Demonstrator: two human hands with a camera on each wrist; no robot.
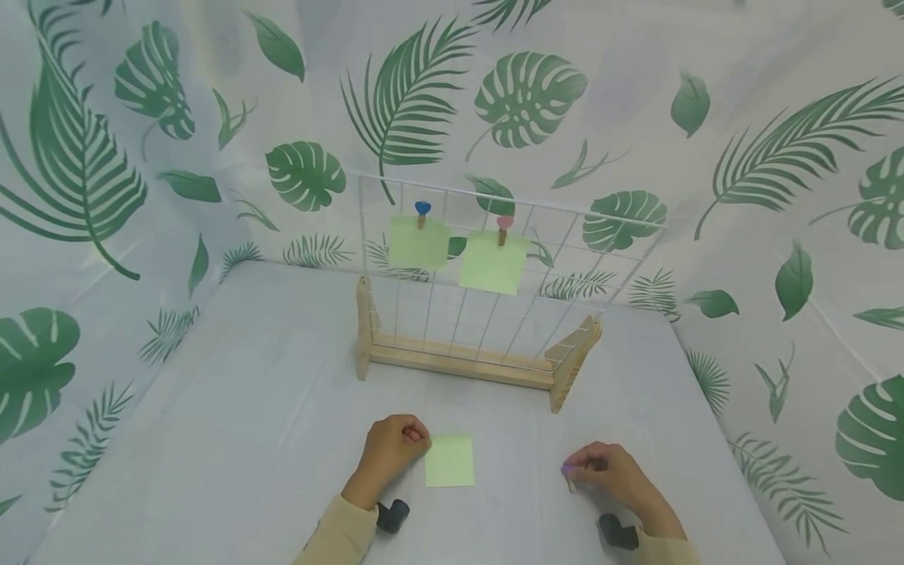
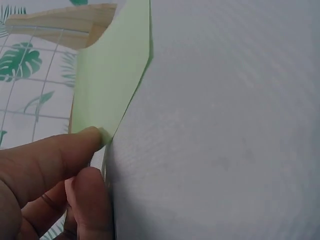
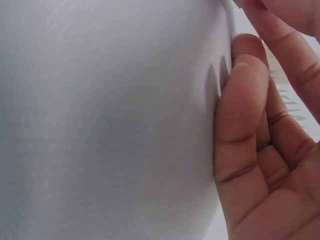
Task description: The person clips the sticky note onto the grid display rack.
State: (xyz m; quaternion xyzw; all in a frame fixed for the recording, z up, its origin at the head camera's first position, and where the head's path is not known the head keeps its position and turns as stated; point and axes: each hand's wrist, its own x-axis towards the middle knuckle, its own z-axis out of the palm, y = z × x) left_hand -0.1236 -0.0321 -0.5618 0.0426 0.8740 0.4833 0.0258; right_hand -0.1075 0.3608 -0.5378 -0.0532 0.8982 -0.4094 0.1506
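A light green sticky note is on the white tabletop. My left hand pinches its upper left corner; in the left wrist view the thumb bears on the note, with a finger close below. To the right, my right hand holds a small wooden clothespin with a purple top between thumb and fingertips, just above the table. The right wrist view shows curled fingers against the white surface, but the clothespin is out of sight there.
Behind the hands stands a white wire grid in a wooden base. Two green notes hang on it, the left note under a blue-topped clothespin, the right note under a pink-topped clothespin. Leaf-patterned cloth surrounds the table.
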